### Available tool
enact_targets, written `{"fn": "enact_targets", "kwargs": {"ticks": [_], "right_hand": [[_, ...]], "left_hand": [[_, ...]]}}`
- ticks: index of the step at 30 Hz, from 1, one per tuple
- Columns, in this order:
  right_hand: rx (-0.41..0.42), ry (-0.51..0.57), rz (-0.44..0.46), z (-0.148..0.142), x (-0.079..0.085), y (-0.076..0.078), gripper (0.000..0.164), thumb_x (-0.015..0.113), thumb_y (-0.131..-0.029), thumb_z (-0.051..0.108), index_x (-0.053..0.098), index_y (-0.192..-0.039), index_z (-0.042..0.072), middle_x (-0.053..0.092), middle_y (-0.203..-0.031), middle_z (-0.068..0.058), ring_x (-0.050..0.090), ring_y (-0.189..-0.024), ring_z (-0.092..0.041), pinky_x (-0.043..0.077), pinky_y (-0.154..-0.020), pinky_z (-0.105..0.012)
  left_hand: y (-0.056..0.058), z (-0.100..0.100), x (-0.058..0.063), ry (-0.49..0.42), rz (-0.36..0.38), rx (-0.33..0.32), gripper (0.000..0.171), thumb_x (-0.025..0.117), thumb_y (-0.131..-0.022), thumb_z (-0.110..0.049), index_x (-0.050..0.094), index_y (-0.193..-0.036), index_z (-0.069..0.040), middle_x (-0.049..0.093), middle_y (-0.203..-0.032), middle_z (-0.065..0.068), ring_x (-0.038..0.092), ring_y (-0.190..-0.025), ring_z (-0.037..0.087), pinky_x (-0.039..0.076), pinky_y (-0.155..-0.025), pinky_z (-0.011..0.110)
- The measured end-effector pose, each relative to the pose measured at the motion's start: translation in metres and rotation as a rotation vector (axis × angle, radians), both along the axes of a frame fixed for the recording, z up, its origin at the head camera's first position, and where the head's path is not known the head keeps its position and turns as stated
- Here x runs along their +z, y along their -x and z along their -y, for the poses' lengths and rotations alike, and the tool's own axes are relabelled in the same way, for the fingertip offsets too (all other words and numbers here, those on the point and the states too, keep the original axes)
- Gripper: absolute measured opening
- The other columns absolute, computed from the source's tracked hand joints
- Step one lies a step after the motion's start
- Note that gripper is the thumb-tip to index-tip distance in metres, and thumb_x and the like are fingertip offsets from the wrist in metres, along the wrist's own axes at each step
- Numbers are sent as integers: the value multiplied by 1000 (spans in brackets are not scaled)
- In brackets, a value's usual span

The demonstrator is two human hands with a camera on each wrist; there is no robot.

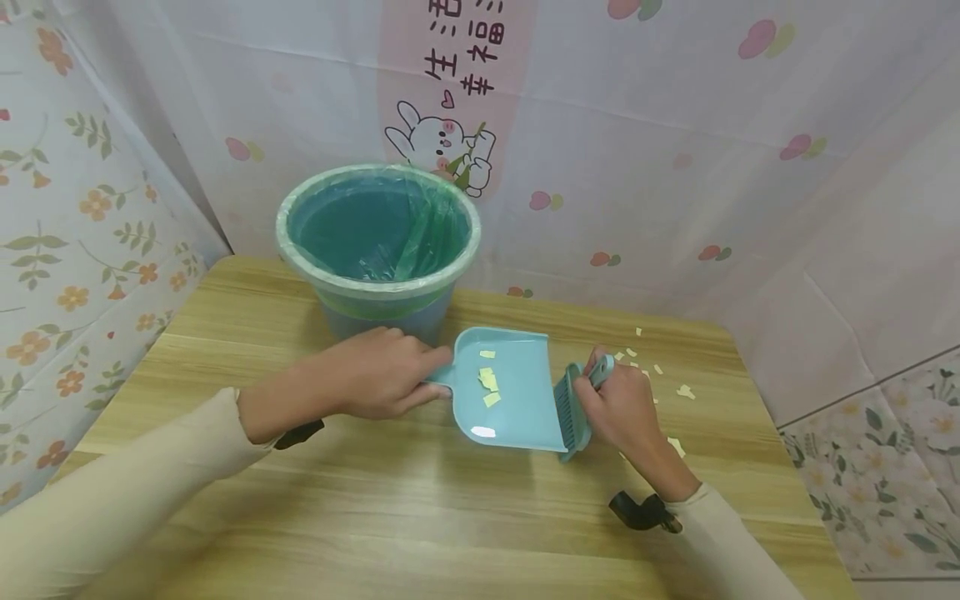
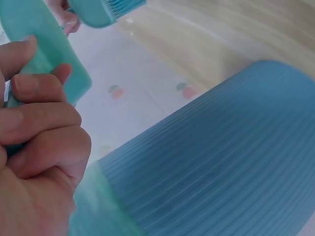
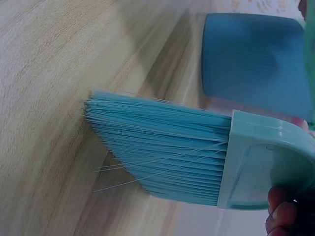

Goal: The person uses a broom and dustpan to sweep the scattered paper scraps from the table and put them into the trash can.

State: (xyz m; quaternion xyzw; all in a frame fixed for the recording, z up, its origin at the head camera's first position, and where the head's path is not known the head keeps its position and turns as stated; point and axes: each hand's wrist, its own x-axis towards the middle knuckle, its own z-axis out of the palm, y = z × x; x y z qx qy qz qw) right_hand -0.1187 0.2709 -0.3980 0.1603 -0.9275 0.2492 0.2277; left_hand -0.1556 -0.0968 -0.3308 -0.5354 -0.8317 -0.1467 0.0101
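Note:
My left hand (image 1: 382, 372) grips the handle of a light blue dustpan (image 1: 517, 408), its wide mouth facing right. Several pale yellow paper scraps (image 1: 488, 380) lie in the pan near the handle end. A teal hand brush (image 1: 572, 412) is held by its handle in my right hand (image 1: 621, 404), bristles beside the pan's front lip. From the right wrist view, the long blue bristles (image 3: 162, 147) point down toward the wooden surface. More paper scraps (image 1: 686, 391) are scattered on the table around and beyond the right hand.
A blue bin (image 1: 330, 287) with a green plastic liner (image 1: 431, 237) stands at the back left, just behind the left hand. The wooden table (image 1: 420, 533) meets a patterned white curtain (image 1: 637, 167) at the back. Each wrist wears a black strap.

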Motion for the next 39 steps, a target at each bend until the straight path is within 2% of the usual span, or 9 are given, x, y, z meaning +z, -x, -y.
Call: {"fn": "enact_targets", "kwargs": {"ticks": [10, 16, 22, 26, 30, 33, 39], "right_hand": [[8, -57, -23, -1, 0, 2, 15, 58, -90, 4, 50, -78, 10, 39, -56, 8, 36, -50, -11, 30, -46, -32], [47, -65, -63, -2, -1, 2, 24, 61, -100, 19, 52, -80, 8, 40, -55, 8, 39, -50, -11, 30, -45, -33], [23, -66, -49, -1, 1, 0, 29, 64, -100, 21, 47, -79, 11, 38, -58, 8, 40, -51, -13, 33, -47, -34], [21, -50, -34, -1, 1, 1, 25, 58, -97, 13, 41, -78, 12, 30, -60, 9, 35, -51, -13, 29, -47, -33], [27, -44, -39, -1, 0, 2, 17, 55, -91, 9, 45, -78, 12, 33, -59, 10, 37, -50, -11, 31, -46, -32], [27, -41, -45, -2, 0, 2, 14, 56, -91, 8, 50, -78, 11, 39, -58, 9, 41, -50, -10, 35, -46, -33], [27, -38, -43, -2, -1, 2, 14, 56, -90, 9, 51, -78, 11, 39, -57, 10, 41, -49, -10, 33, -46, -32]], "left_hand": [[0, -2, 42, 17, -18, 9, 28, 68, -111, -33, 57, -107, -8, 42, -68, -7, 48, -60, 13, 45, -61, 32], [6, 0, 66, 9, -19, 30, 26, 70, -110, -32, 58, -107, -9, 43, -68, -6, 49, -61, 15, 46, -63, 35], [11, 5, 82, -4, -20, 30, 23, 65, -112, -29, 58, -102, -10, 44, -67, -5, 50, -60, 15, 46, -61, 36], [15, 10, 94, -4, -24, 46, 21, 64, -113, -29, 60, -105, -9, 48, -68, -4, 53, -62, 15, 48, -63, 36], [21, 18, 103, -19, -37, 62, 21, 64, -113, -28, 61, -106, -8, 51, -69, -4, 54, -63, 15, 50, -65, 37], [25, 25, 108, -38, -47, 74, 20, 65, -112, -26, 61, -105, -9, 50, -69, -4, 52, -62, 14, 48, -65, 37], [35, 41, 115, -52, -70, 141, 18, 67, -111, -26, 62, -107, -9, 48, -69, -4, 50, -63, 15, 44, -66, 39]]}}
